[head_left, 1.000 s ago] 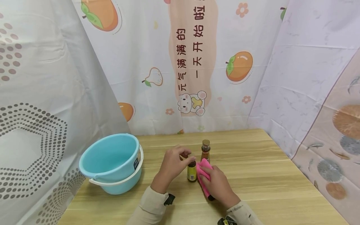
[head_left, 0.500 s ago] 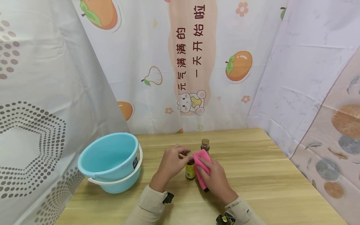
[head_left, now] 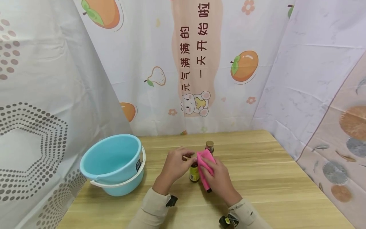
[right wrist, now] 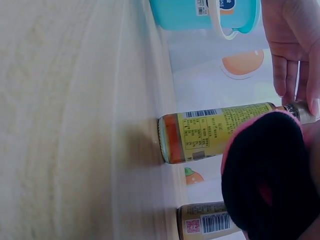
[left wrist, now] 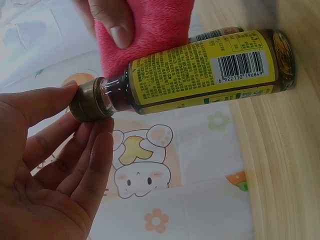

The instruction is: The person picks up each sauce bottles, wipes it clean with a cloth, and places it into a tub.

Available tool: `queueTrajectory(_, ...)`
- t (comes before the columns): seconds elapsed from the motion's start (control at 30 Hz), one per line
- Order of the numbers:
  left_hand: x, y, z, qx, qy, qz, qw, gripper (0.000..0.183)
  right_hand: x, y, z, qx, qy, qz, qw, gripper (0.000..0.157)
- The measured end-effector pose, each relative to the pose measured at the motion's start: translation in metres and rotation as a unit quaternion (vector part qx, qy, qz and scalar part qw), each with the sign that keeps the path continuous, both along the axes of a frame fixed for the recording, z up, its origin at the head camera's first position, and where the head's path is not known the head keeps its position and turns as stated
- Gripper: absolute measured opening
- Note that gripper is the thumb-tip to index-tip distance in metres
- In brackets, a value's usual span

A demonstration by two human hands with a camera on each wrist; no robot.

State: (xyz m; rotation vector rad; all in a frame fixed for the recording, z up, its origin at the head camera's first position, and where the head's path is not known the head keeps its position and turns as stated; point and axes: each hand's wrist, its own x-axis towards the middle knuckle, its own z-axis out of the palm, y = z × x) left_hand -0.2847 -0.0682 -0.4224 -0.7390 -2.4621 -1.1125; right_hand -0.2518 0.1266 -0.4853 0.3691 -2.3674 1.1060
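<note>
A glass bottle (head_left: pixel 194 174) with a yellow label stands upright on the table. My left hand (head_left: pixel 175 165) pinches its brown screw cap (left wrist: pixel 89 102) between thumb and fingers. A pink plush cloth (head_left: pixel 206 160), dark on one side, is gripped in my right hand (head_left: pixel 220 181) and lies against the bottle's right side near the shoulder. In the left wrist view the right thumb presses on the cloth. Behind the cloth stands a second bottle (head_left: pixel 209 146) with a gold cap, its lower part hidden in the head view.
Blue buckets (head_left: pixel 111 157), one nested in the other, with a white handle stand at the table's left. The wooden table (head_left: pixel 271 178) runs up to printed curtains (head_left: pixel 160 105) at the back and sides.
My right hand has moved the cloth up along the bottle, covering more of the second bottle from view. My left hand stays on the cap, and the bottle remains upright.
</note>
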Motion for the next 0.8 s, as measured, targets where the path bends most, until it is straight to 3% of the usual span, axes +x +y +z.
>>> queueTrajectory(0.4,0.002,0.001,0.003,0.005,-0.012,-0.006,0.9999,0.021,0.0,0.002,-0.006,0.041,-0.059,-0.012,0.997,0.036)
queueTrajectory(0.8,0.002,0.001,0.003,0.004,-0.015,-0.009,0.9998,0.021,-0.001,0.006,-0.015,0.086,-0.107,0.002,0.991,0.035)
